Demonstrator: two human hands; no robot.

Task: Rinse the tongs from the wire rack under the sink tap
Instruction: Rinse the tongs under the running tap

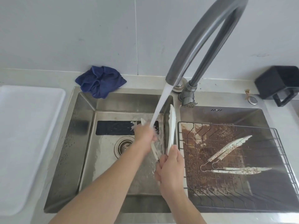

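White tongs (171,126) are spread open over the left sink basin (90,143), under the water stream (160,107) running from the grey tap (191,50). My right hand (171,168) grips their hinge end near the divider. My left hand (144,134) holds the left arm of the tongs, right where the water lands and splashes. Two more dirty tongs, one (229,148) above the other (239,170), lie on the black wire rack (281,152) over the right basin.
A crumpled blue cloth (100,81) lies on the sink's back rim. A white tray (27,143) sits on the counter at left. A black container (278,83) stands at the back right. The drain (123,146) is in the left basin.
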